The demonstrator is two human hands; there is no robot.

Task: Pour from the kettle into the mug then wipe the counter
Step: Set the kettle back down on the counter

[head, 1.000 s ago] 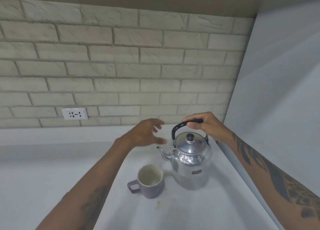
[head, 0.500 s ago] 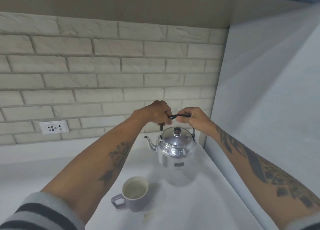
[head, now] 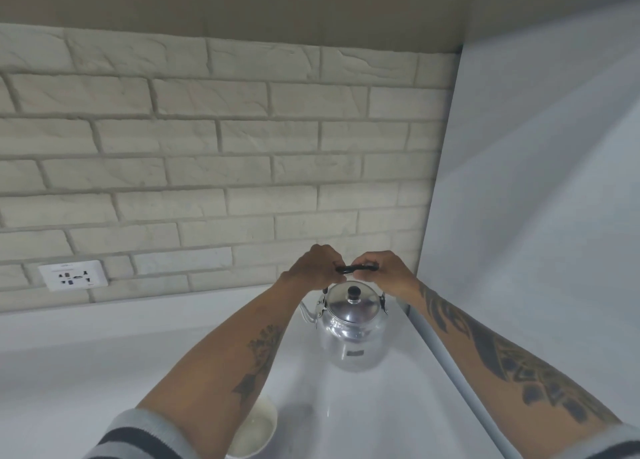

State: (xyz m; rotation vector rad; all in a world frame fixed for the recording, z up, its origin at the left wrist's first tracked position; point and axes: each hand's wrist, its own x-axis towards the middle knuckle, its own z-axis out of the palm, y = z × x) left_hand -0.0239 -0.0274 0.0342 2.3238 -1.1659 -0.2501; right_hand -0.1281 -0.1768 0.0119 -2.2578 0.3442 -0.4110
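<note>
**Overhead now: both hands on the kettle handle, corner of the table**

Surface first. I see a plain white table (head: 86, 372) running back to a wall of pale, rough-faced brick (head: 207, 147), with a smooth white side panel (head: 536, 181) closing the corner on the right. A white wall socket (head: 73, 274) sits low in the brick at left; its small print is too blurred for me to read.

The kettle (head: 351, 327), polished metal with a black lid knob, stands upright on the table close to the corner, spout pointing left. A small dark label on its body is unreadable.

Left hand (head: 317, 268) and right hand (head: 379, 271) are both closed around the black handle (head: 349, 269), knuckles nearly touching.

The mug (head: 256, 431) stands nearer me, partly hidden under my left forearm, well apart from the kettle. Striped sleeve cuffs (head: 145, 438) are pushed up.
</note>
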